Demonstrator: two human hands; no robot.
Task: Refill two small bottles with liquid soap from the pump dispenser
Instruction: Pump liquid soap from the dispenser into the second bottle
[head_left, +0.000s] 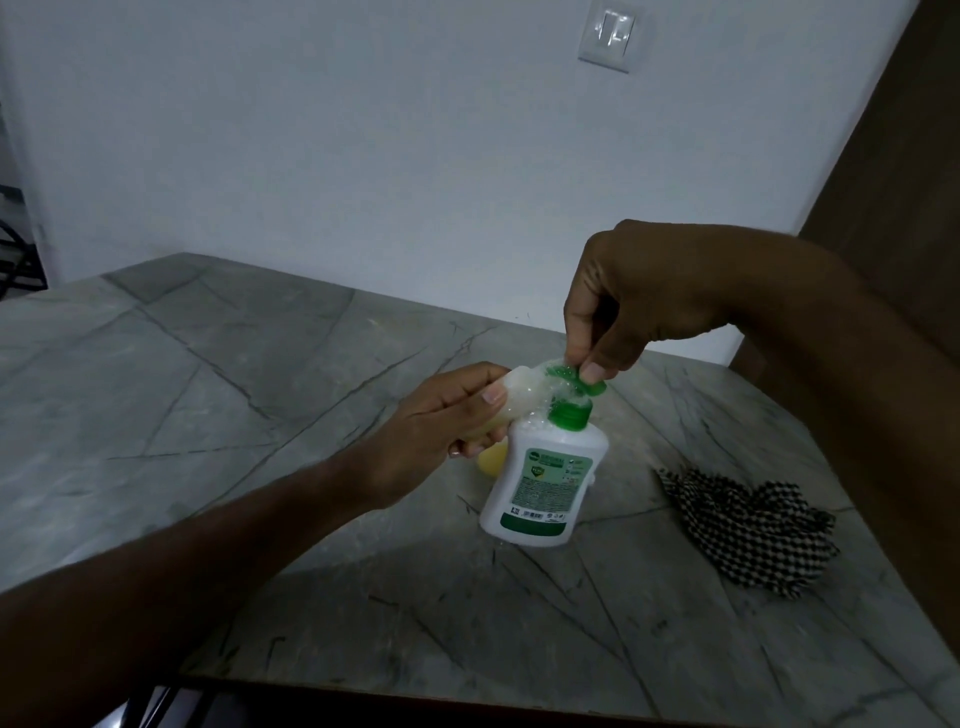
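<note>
Soap foam covered the mouth of the small bottle (511, 397), which the left hand (441, 423) held tilted, almost lying, with its long axis running from the palm up and to the right toward the green pump head (574, 382). The left fingers were curled around the bottle's body, and its opening was touching the spout or just beside it; foam hid the exact contact. The right hand (641, 299) came from above and pinched the pump head between thumb and fingertips, so this hand was the nearer one for pressing. The white pump dispenser (540, 478) stood on the grey marble table (208, 395), leaning a little to the left. A second yellowish bottle (491, 460) was partly hidden behind the dispenser. A checked cloth (748, 530) lay well apart on the right. I judge that the next press needs the bottle mouth kept exactly under the spout, otherwise soap would run outside.
</note>
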